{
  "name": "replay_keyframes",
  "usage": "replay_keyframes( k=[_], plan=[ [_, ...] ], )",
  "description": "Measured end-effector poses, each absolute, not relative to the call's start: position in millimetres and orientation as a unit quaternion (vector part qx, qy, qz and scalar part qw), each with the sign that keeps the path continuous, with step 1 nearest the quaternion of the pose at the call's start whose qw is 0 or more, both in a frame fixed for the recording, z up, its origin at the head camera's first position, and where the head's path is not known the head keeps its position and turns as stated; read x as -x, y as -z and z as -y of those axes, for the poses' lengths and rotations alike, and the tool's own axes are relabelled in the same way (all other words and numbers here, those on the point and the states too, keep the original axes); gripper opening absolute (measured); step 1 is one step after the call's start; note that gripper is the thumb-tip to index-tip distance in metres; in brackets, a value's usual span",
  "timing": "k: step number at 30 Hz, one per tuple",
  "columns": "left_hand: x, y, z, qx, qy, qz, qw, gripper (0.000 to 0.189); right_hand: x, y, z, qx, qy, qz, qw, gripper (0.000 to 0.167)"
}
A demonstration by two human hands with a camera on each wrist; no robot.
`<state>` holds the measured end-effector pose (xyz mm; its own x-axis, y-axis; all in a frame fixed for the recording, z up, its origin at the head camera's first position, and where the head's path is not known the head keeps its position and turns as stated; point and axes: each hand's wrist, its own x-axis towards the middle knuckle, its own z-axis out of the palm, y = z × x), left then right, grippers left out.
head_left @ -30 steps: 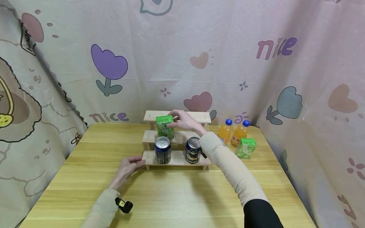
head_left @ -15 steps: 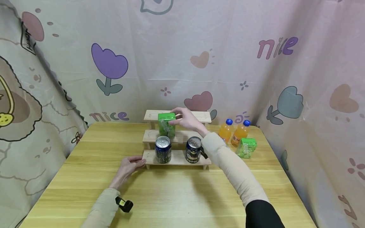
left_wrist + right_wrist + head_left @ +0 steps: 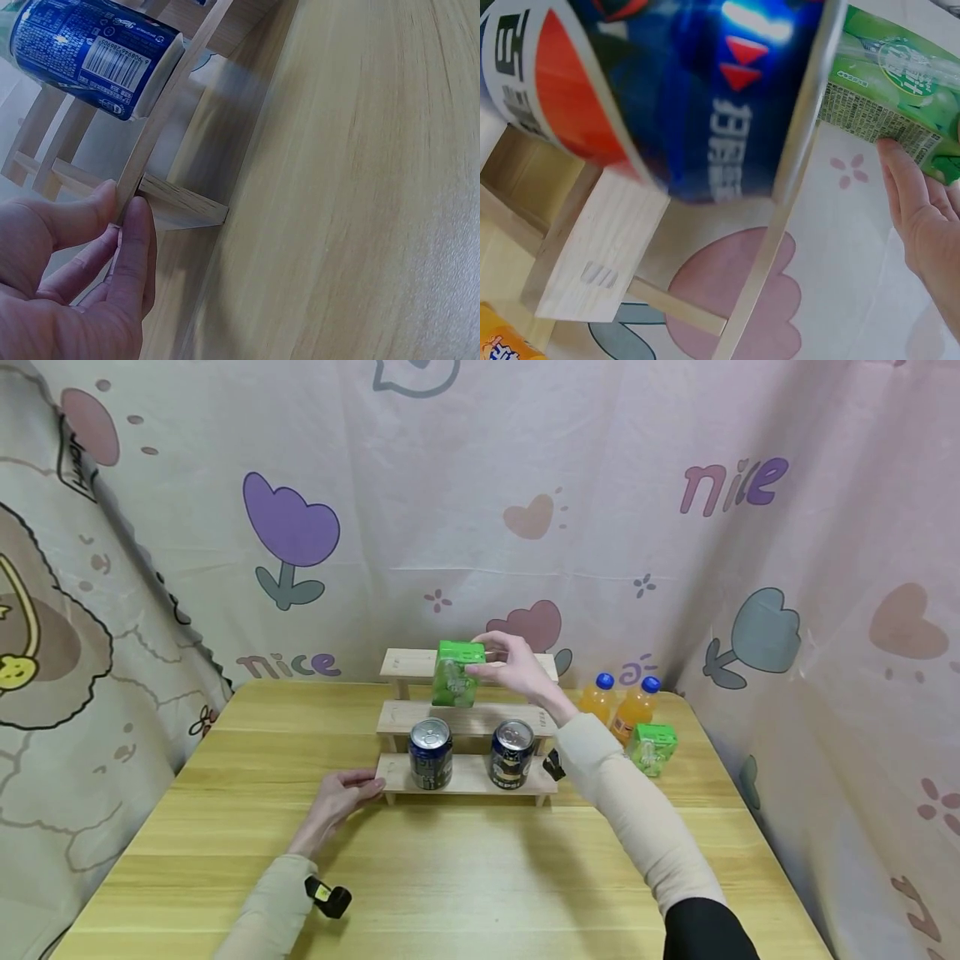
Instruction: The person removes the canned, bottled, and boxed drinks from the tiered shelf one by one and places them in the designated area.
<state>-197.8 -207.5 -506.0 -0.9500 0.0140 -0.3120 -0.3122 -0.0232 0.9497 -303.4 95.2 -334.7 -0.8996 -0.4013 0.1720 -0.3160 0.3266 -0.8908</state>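
Observation:
My right hand (image 3: 525, 670) grips a green juice box (image 3: 456, 675) by its side. The box overlaps the middle and top tiers of a three-tier wooden shelf (image 3: 471, 778) in the head view. In the right wrist view, fingers press the printed side of the juice box (image 3: 889, 90). At the lower left, my left hand (image 3: 337, 803) pinches the end of the bottom tier, thumb above and fingers beneath, as the left wrist view confirms. Two dark blue Pepsi cans, a left can (image 3: 431, 762) and a right can (image 3: 512, 762), stand on the bottom tier.
Right of the shelf, two orange drink bottles with blue caps, a left bottle (image 3: 597, 700) and a right bottle (image 3: 632, 710), stand beside another green juice box (image 3: 651, 748). A patterned curtain (image 3: 420, 527) hangs behind the wooden table (image 3: 450, 877).
My right hand has lifted the juice box and carried it a little to the right, from behind the left can toward the top tier. The left hand keeps its place on the shelf.

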Motion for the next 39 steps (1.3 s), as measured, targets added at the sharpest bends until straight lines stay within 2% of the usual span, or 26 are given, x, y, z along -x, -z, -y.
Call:
replay_keyframes(
  k=[18,39],
  plan=[
    [196.3,506.3,206.9,0.102,-0.705,-0.693,0.114,0.050,284.5,334.3,-133.3,0.161,0.588,-0.792,-0.029,0.047],
    [195.2,504.4,206.3,0.111,-0.703,-0.694,0.111,0.053,260.0,343.9,-187.1,0.149,0.577,-0.797,-0.098,0.045]
  ],
)
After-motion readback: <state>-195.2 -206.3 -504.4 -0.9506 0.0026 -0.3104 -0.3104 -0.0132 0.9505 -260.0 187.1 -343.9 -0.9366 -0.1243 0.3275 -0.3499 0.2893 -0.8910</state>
